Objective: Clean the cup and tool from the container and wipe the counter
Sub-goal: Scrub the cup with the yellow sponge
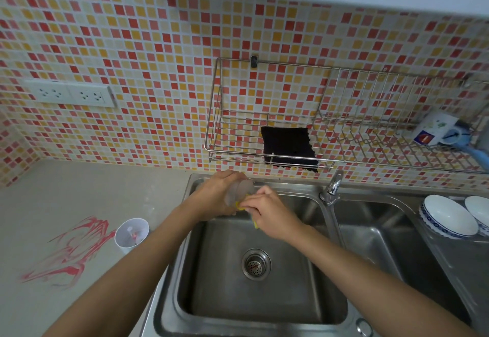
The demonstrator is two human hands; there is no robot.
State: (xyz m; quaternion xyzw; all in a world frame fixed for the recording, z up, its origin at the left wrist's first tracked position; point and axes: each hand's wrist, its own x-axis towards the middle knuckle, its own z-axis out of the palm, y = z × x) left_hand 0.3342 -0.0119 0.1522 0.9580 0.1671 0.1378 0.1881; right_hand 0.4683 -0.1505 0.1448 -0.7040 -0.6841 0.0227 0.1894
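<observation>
Steel all around below my hands: a brushed stainless sink [259,307], its left basin square with rounded corners and a round perforated strainer [256,263] in its floor, well beneath my wrists. My left hand [215,194] is wrapped around a cloudy, translucent plastic cup [244,188], holding it tipped on its side over the back of the basin with the round mouth turned toward my right hand. My right hand [267,215] is pinched shut on a yellow sponge [241,205], a soft scrap pressed against the cup's rim, with another sliver of it showing under my palm.

To the left of my left forearm, on the pale matte worktop [79,178], stands a white cylindrical container [131,235] with a thin tool [133,234] inside it; its shape I cannot make out. Further left the worktop carries smeared red streaks [68,252]. Just beyond my right hand rises a shiny chrome faucet [332,186]. Above both hands a wire rack [277,151] hangs on the glossy mosaic tile, with a black, rough-edged square cloth [287,146] draped in it. Far right, two glazed white bowls [447,216] with blue patterned rims sit by the second basin.
</observation>
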